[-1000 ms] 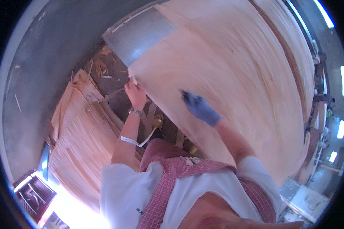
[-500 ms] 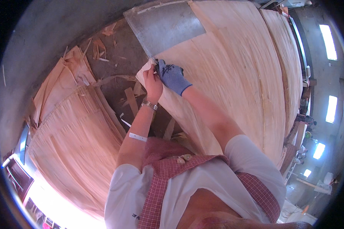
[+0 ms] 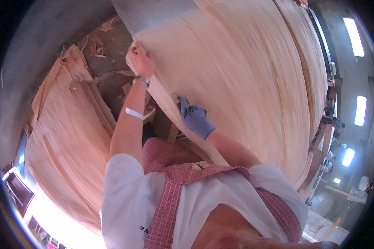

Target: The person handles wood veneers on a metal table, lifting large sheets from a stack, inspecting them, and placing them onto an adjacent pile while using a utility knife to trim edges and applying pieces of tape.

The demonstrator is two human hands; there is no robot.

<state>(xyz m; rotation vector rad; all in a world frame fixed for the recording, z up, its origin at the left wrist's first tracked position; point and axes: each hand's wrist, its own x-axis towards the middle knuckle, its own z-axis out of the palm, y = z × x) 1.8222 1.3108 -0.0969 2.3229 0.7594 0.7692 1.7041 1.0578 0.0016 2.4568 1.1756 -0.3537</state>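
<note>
A large thin sheet of pale wood veneer fills the upper right of the head view. My bare left hand, with a watch at the wrist, grips the sheet's near corner edge. My right hand, in a blue-grey glove, holds the same edge lower down, closer to my body. The sheet lies over a grey metal surface that shows at the top.
A stack of veneer sheets lies at my left. Wood scraps and splinters litter the dark floor between stack and sheet. More veneer piles stand at the right, with windows beyond.
My gloved right hand has slid down the sheet's edge away from my left hand, toward my body. The left hand stays at the corner.
</note>
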